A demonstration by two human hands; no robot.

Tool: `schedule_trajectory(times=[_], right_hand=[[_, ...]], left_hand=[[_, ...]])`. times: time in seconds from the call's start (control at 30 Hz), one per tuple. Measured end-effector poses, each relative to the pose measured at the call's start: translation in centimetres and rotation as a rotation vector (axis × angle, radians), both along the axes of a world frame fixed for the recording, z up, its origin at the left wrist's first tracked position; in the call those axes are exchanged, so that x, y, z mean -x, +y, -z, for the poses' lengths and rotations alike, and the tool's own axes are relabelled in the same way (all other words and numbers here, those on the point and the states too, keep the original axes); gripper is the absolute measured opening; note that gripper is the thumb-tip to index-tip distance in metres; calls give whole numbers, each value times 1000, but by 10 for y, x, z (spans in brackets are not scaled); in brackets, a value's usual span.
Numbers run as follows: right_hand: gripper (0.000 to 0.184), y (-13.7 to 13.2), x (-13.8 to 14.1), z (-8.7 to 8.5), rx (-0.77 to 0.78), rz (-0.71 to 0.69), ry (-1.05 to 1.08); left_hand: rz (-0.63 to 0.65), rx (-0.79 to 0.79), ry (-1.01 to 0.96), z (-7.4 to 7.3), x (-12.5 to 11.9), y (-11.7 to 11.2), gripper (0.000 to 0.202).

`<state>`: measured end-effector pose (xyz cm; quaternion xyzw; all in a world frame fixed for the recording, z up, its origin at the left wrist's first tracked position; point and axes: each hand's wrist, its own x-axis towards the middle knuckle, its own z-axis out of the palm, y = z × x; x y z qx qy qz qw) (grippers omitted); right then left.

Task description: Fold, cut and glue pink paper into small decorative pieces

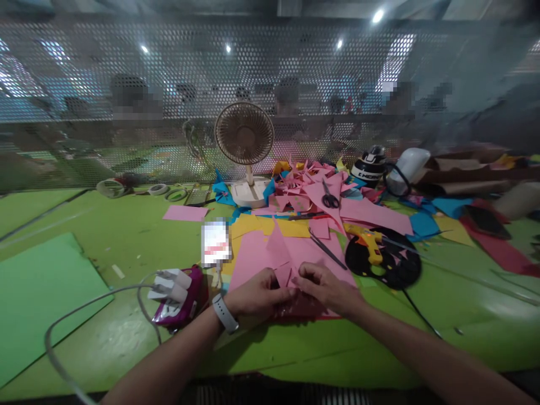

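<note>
Both hands meet over a pink paper sheet (248, 259) near the front of the green table. A small folded piece of pink paper (283, 274) is pinched between my left hand (259, 292) and my right hand (323, 284). My left fingers are closed on its left side, with a pale watch band on that wrist. On its right edge my right thumb and fingertips press together. A long dark tool, perhaps tweezers (328, 250), lies on the pink sheet beyond my right hand. Parts of the folded piece are hidden by my fingers.
A glue gun (373, 247) rests on a black disc (396, 270) at right. Behind are scissors (330, 197) on pink scraps, and a desk fan (244, 135). A lit phone (216, 243), a purple box with white plugs (177, 301) and a looping cable (54, 337) lie left.
</note>
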<state>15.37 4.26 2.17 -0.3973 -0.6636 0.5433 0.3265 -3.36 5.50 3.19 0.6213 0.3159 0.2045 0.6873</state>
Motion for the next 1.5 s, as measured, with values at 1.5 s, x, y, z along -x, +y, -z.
schedule_trajectory(times=[1.5], right_hand=[[27,18,-1,30,145,337,289]], left_hand=[[-189,-151,48,9,4,17,29]])
